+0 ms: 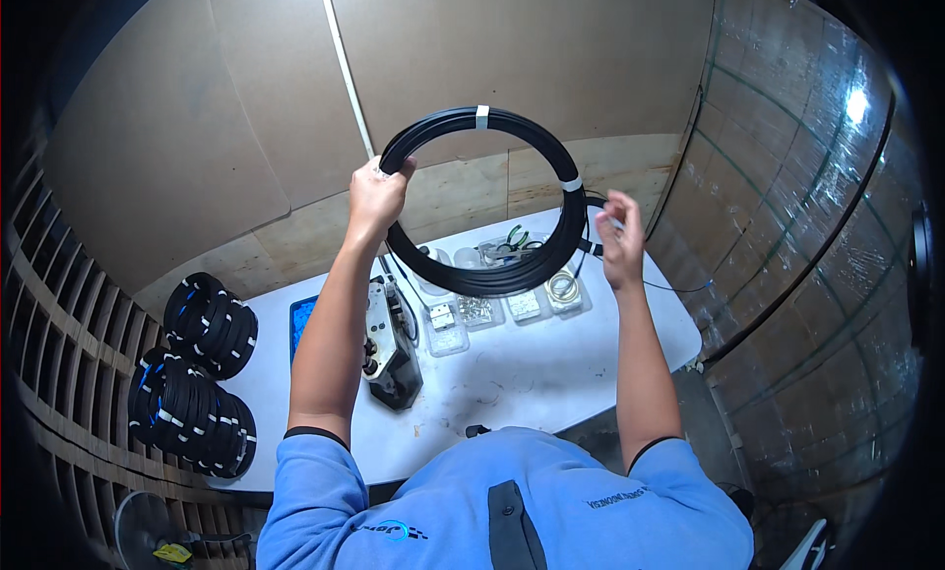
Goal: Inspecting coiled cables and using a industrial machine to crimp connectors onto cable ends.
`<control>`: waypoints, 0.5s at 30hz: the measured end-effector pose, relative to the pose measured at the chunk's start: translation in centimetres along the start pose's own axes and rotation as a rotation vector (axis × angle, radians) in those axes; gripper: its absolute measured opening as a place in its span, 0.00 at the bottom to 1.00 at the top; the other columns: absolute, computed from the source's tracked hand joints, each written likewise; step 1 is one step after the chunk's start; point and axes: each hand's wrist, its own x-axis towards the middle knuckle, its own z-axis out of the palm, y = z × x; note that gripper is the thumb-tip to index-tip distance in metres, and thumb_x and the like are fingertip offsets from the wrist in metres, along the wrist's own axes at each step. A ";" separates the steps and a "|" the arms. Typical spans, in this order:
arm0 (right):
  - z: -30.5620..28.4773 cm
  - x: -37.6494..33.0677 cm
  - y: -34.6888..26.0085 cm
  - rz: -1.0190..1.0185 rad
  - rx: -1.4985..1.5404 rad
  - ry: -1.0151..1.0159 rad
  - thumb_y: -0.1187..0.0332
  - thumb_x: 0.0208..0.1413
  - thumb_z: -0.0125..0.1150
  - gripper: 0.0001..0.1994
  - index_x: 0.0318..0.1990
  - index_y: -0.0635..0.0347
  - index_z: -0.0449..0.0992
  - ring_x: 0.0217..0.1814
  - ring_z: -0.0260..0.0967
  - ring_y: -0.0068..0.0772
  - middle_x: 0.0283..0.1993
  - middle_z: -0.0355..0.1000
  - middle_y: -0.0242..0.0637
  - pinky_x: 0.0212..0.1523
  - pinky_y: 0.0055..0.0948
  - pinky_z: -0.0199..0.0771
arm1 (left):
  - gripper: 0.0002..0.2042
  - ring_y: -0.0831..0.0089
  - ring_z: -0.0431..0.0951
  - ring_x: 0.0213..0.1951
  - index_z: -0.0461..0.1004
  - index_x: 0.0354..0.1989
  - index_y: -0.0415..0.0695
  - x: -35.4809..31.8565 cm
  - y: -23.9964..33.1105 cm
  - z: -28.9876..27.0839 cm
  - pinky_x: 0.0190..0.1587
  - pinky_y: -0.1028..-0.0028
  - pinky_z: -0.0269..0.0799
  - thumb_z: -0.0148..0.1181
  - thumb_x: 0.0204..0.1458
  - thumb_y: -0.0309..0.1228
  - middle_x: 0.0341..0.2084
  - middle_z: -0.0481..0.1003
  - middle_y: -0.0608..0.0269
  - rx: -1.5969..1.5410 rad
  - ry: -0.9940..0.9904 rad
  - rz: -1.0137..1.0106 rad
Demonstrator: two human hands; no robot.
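I hold up a round coil of black cable (551,157) in front of me, above the white table (512,373). White tape bands wrap the coil at the top and on the right. My left hand (377,198) grips the coil on its upper left. My right hand (620,237) pinches the loose cable end at the coil's right side, fingers partly spread.
Two stacks of finished black coils (209,324) with white bands lie at the table's left end. A grey bench tool (391,346), a blue tray (299,319) and several clear boxes of small parts (479,309) sit mid-table. Cardboard walls and wrapped boxes stand behind and to the right.
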 end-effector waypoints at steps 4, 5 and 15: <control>1.1 0.8 -2.1 0.068 0.303 -0.478 0.56 0.55 0.71 0.42 0.72 0.58 0.53 0.55 0.70 0.30 0.51 0.73 0.38 0.57 0.34 0.69 | 0.15 0.83 0.58 0.14 0.68 0.23 0.49 -0.5 -2.1 0.2 0.17 0.74 0.53 0.67 0.56 0.37 0.13 0.62 0.75 -0.213 -0.112 -0.186; 1.5 0.3 -3.1 0.080 0.289 -0.598 0.61 0.55 0.72 0.43 0.73 0.59 0.51 0.51 0.72 0.29 0.47 0.74 0.38 0.55 0.32 0.72 | 0.15 0.83 0.58 0.14 0.68 0.23 0.49 -0.6 -2.6 0.1 0.17 0.74 0.53 0.67 0.56 0.37 0.13 0.62 0.75 -0.214 -0.108 -0.189; 2.6 1.6 1.4 0.692 0.922 -0.364 0.74 0.59 0.57 0.08 0.42 0.57 0.64 0.19 0.59 0.22 0.27 0.63 0.32 0.20 0.25 0.65 | 0.22 0.73 0.78 0.28 0.71 0.50 0.36 -5.4 -6.1 0.3 0.30 0.71 0.76 0.73 0.51 0.32 0.32 0.74 0.63 -0.715 -0.350 -0.288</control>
